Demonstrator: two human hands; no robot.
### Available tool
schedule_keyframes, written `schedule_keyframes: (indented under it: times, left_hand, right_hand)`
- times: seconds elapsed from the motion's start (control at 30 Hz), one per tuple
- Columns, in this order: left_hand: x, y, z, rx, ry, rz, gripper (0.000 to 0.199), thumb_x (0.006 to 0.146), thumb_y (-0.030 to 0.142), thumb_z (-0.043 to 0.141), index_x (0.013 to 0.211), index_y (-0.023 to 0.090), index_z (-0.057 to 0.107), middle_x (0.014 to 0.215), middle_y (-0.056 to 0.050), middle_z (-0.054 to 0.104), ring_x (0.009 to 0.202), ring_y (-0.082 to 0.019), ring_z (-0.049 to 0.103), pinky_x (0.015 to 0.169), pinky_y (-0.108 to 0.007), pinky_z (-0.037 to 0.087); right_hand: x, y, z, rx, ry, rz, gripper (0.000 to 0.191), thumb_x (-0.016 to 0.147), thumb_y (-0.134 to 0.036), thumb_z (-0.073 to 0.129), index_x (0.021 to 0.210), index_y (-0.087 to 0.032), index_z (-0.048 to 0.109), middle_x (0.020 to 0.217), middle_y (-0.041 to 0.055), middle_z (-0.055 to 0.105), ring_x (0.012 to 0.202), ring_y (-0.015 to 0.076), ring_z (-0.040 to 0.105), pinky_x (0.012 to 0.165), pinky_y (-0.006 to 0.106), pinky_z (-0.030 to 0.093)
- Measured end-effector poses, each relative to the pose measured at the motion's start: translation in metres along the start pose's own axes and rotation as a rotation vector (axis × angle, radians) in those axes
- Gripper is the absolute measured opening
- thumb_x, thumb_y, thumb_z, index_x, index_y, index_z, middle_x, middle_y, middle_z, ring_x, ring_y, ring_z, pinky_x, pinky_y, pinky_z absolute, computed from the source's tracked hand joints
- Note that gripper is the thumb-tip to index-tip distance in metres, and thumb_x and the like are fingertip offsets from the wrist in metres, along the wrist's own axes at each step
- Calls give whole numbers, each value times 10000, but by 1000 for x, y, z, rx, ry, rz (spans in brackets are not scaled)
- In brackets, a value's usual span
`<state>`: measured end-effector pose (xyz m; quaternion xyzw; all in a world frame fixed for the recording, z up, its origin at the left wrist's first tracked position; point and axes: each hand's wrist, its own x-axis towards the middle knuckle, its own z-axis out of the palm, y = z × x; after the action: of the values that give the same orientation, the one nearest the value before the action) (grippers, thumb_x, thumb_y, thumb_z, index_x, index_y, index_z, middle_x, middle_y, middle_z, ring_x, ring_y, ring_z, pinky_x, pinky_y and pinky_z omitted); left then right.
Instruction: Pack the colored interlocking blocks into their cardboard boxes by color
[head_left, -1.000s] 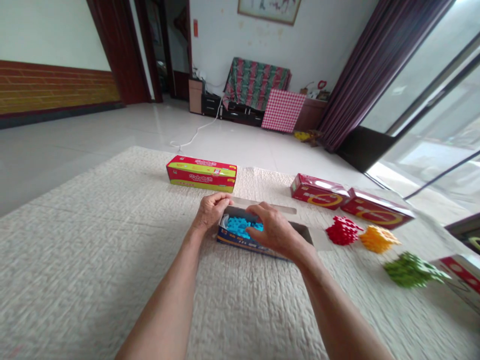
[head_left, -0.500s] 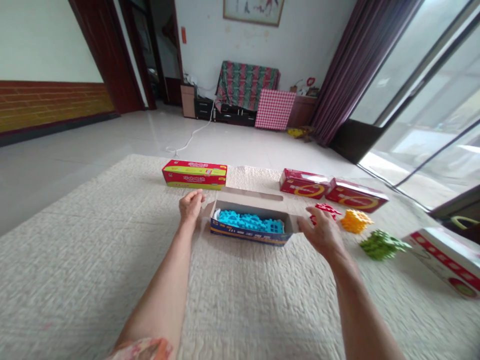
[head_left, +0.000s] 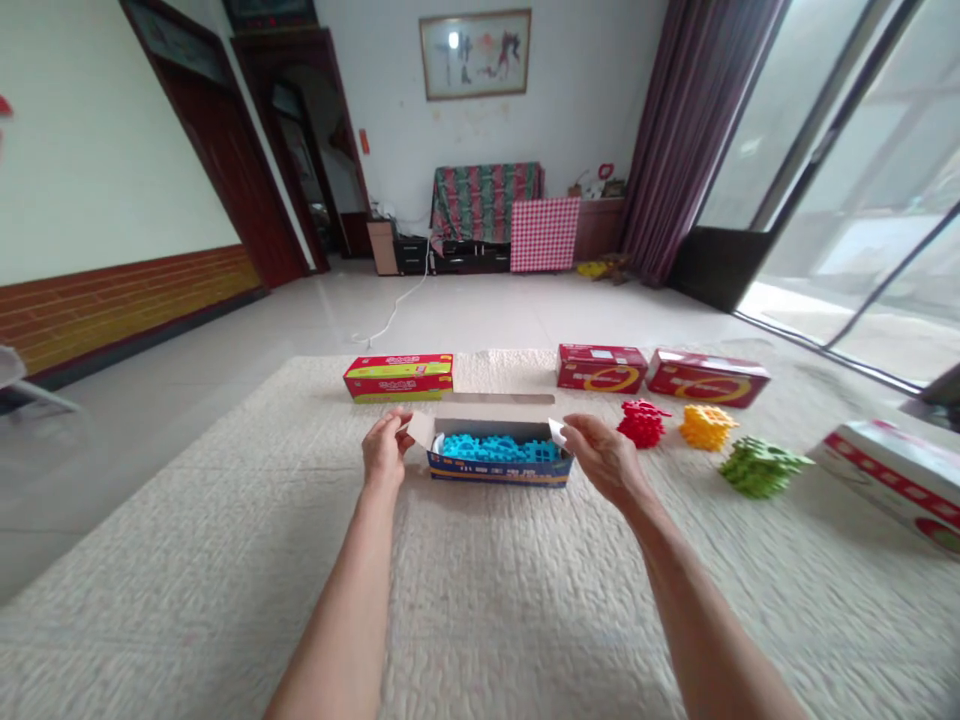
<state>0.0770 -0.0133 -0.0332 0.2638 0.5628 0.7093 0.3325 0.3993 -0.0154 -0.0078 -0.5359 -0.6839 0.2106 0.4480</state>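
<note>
An open blue cardboard box [head_left: 499, 474] lies lengthwise on the quilted mat in front of me. Blue plastic building pieces [head_left: 487, 447] fill it, and its long lid flap [head_left: 495, 399] is folded out on the far side. At the box's left end, my left hand [head_left: 386, 450] pinches the left end flap [head_left: 421, 429] between thumb and fingers. My right hand [head_left: 598, 450] has its fingers closed on the right end flap [head_left: 557, 433], which is tilted upward.
To the right sit red [head_left: 642, 424], yellow [head_left: 706, 427] and green [head_left: 762, 467] plastic pieces. Beyond are a red-and-yellow box [head_left: 399, 379] and two dark red boxes [head_left: 601, 369]. A white-and-red box [head_left: 896, 475] lies at far right on the mat [head_left: 480, 600].
Both hands have come onto the end flaps, and the right flap is now raised. My right hand moved inward, off the red pieces. The view has tilted up.
</note>
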Motion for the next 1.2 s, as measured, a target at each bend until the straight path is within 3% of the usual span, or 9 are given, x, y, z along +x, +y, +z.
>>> schedule_keyframes:
  times: [0.13,0.37,0.47,0.57,0.77,0.9,1.0,1.07,1.2]
  left_hand:
    - [-1,2,8,85,-97,82,367,630,344,677,950,162,684,889,-68,732,715,-158,676,607,-253,510]
    - [15,-13,10,308,-323,182,512,581,257,782,1080,179,694,1130,-132,707,1055,-259,658,926,-381,507]
    - [16,-20,9,245,-383,119,606,607,279,775,1185,157,642,1172,-162,688,1075,-280,656,921,-397,516]
    - [12,-22,11,191,-389,153,704,636,281,756,1302,170,559,1200,-150,675,1089,-265,651,879,-358,532]
    - [7,-28,17,100,-325,213,739,687,290,707,1383,212,470,1094,-82,709,951,-207,691,753,-286,542]
    - [5,-30,17,83,-268,218,442,680,294,697,1103,174,656,1014,-78,735,960,-224,691,817,-312,535]
    - [3,-19,11,37,-325,242,345,702,278,679,1029,171,692,1081,-91,734,1074,-246,661,928,-342,501]
    - [0,-9,5,-26,-432,251,370,737,283,654,1091,184,687,1206,-97,696,1192,-251,604,1017,-358,453]
    - [-5,9,-3,18,-566,267,384,798,353,614,1140,194,685,1293,-106,651,1285,-262,534,1090,-391,393]
  right_hand:
    - [11,8,7,-88,6,-58,314,739,-314,606,1017,-186,677,843,46,694,724,186,652,692,343,520]
    - [30,31,16,-137,-76,60,610,676,-277,650,1270,-174,558,1142,141,646,969,266,651,788,403,522]
    - [31,38,21,7,-138,66,701,679,-260,627,1354,-184,456,1227,153,617,1055,278,625,813,424,523]
    - [30,40,25,133,-100,7,733,685,-260,620,1381,-217,394,1281,141,559,1103,272,594,857,457,504]
    - [28,24,21,400,-72,-16,783,685,-409,721,1380,-287,381,1189,78,563,1096,245,592,885,426,497]
    - [23,13,17,463,-119,46,547,770,-550,639,1199,-231,526,920,34,630,831,199,632,684,321,512]
    - [20,14,20,465,-134,70,416,824,-580,573,1015,-211,579,654,-29,544,581,145,538,536,270,433]
    - [19,16,24,427,-121,51,385,818,-560,593,977,-209,590,684,-20,568,570,136,519,541,267,421]
    - [17,19,29,347,-87,0,305,812,-496,608,907,-206,605,1069,65,655,785,174,609,676,293,466]
